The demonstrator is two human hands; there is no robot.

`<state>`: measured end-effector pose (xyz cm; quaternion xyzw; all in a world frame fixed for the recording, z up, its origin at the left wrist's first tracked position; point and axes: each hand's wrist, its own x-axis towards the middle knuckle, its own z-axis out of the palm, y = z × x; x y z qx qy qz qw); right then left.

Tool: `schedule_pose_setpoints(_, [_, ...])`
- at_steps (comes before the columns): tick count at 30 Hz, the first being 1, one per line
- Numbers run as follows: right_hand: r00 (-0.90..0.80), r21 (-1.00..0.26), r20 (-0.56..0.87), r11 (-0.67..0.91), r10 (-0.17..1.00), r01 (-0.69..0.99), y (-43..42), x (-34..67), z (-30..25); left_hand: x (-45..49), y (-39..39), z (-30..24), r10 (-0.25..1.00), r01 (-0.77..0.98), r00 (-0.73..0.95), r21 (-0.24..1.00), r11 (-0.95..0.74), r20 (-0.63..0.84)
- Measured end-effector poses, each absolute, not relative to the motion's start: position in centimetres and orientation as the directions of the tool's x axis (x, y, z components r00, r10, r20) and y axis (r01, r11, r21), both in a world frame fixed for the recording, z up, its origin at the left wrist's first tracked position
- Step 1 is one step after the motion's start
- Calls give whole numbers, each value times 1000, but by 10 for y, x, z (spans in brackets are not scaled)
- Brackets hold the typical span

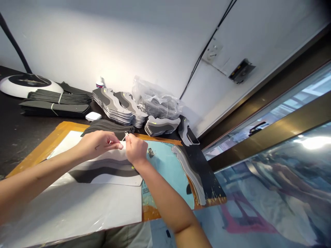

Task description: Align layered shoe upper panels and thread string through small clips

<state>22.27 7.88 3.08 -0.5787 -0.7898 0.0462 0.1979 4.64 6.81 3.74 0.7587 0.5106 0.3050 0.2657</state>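
Both hands meet over a grey-and-white shoe upper piece (103, 169) lying on the white sheet. My left hand (97, 142) has its fingers curled and pinched close to the piece's upper edge; what they grip, if anything, cannot be made out. Right beside it, my right hand (136, 148) is closed in a fist. A tiny pale, shiny bit shows at the top of that fist, too small to name. Just behind the hands lies a stack of dark curved strips (110, 126).
Stacks of shoe upper pieces (112, 106) stand along the wall, with a plastic bag (157, 100) behind. Bundled black strips (55, 108) and a lamp base (31, 84) sit at left. More cut pieces (190, 172) lie on the blue mat (168, 172). A window frame borders the right.
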Motion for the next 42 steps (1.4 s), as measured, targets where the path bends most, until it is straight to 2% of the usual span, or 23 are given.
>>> schedule_pose_setpoints(2, [-241, -417, 320, 364, 916, 833, 78, 224, 27, 55, 67, 36, 965, 455, 263, 879, -140, 17])
schedule_pose_setpoints(3, [-243, -483, 342, 391, 908, 784, 77, 224, 24, 59, 67, 35, 964, 381, 260, 923, -51, -54])
schedule_pose_setpoints(6, [-228, -681, 368, 429, 901, 593, 77, 223, 18, 67, 64, 37, 959, 248, 240, 964, 91, -152])
schedule_pose_setpoints(9, [-172, -812, 352, 391, 920, 432, 80, 224, 14, 62, 65, 43, 948, 214, 278, 972, 95, -154])
schedule_pose_setpoints(12, [-178, -854, 335, 378, 925, 357, 85, 225, 13, 52, 68, 48, 936, 218, 317, 972, 87, -155])
schedule_pose_setpoints(17, [-170, -850, 343, 382, 924, 364, 90, 226, 10, 52, 66, 47, 930, 140, 317, 979, 150, -188])
schedule_pose_setpoints(20, [-132, -843, 386, 407, 913, 353, 91, 224, 7, 62, 59, 41, 903, -59, 333, 950, 308, -272])
schedule_pose_setpoints(23, [-82, -857, 419, 424, 904, 293, 87, 220, 7, 78, 51, 35, 866, -312, 388, 839, 445, -315])
schedule_pose_setpoints(27, [-53, -876, 444, 446, 894, 183, 80, 216, 6, 98, 41, 36, 902, -607, 296, 667, 432, -315])
schedule_pose_setpoints(30, [-92, -831, 515, 523, 852, 191, 78, 217, 5, 105, 38, 45, 902, -664, 228, 620, 419, -366])
schedule_pose_setpoints(33, [-169, -678, 647, 663, 743, 317, 81, 222, 2, 105, 37, 54, 896, -689, 219, 589, 422, -387])
schedule_pose_setpoints(36, [-254, -514, 717, 738, 649, 437, 87, 228, 1, 102, 36, 57, 894, -723, 234, 546, 422, -382])
schedule_pose_setpoints(39, [-299, -376, 768, 778, 566, 504, 91, 233, 1, 102, 34, 51, 913, -757, 228, 529, 385, -338])
schedule_pose_setpoints(42, [-344, -287, 772, 776, 534, 561, 93, 237, 1, 103, 34, 39, 946, -732, 237, 599, 325, -223])
